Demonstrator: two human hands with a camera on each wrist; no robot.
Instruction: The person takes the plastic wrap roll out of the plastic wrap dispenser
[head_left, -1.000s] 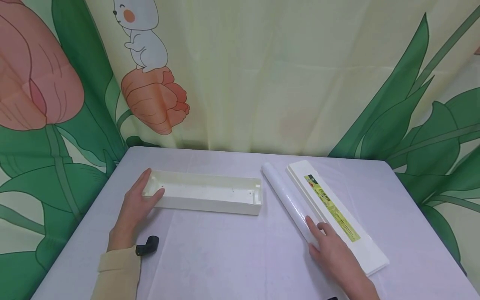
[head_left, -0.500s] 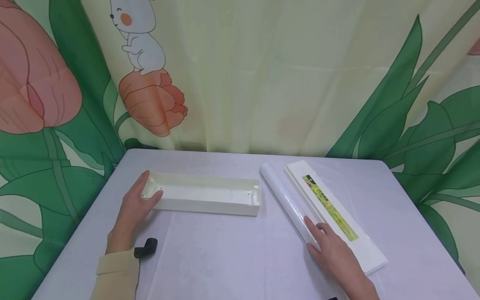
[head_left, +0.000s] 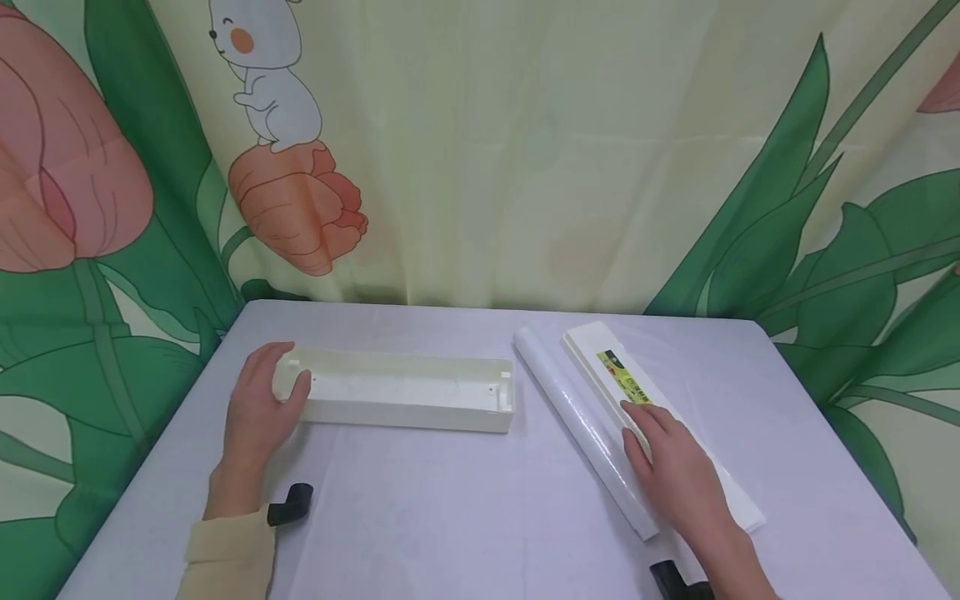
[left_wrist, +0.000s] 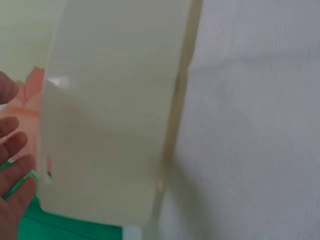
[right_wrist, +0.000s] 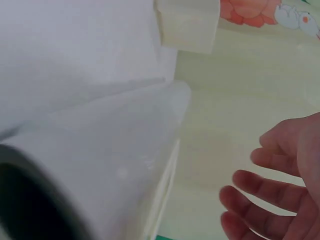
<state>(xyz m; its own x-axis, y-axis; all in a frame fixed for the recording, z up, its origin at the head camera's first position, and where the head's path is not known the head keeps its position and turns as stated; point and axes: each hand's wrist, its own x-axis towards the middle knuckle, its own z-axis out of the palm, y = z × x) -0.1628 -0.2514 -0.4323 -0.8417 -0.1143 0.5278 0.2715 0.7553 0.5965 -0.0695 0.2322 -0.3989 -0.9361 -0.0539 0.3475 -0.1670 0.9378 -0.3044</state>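
In the head view, a long white plastic box (head_left: pixel 405 417) lies open-topped on the left of the table. My left hand (head_left: pixel 258 412) is at its left end, thumb and fingers spread. The left wrist view shows those fingers (left_wrist: pixel 15 172) relaxed beside the box's end wall (left_wrist: pixel 110 110). To the right, a white roll of glossy plastic film (head_left: pixel 573 417) lies slantwise. Along it lies a long flat white cover (head_left: pixel 592 337) with a yellow-green label (head_left: pixel 622 377). My right hand (head_left: pixel 678 467) hovers over this cover with loosely bent fingers, partly hiding the label.
A white cloth covers the table (head_left: pixel 420 508). Behind it hangs a curtain (head_left: pixel 487 167) printed with tulips, leaves and a small white animal. A black wrist-camera mount (head_left: pixel 292 504) sits at the left cuff, and another mount (head_left: pixel 678 579) at the right wrist.
My right hand has left the film roll and shifted over the labelled cover, uncovering the roll's near end. My left hand has drawn slightly left, its thumb off the box's front edge. The view drifted slightly.
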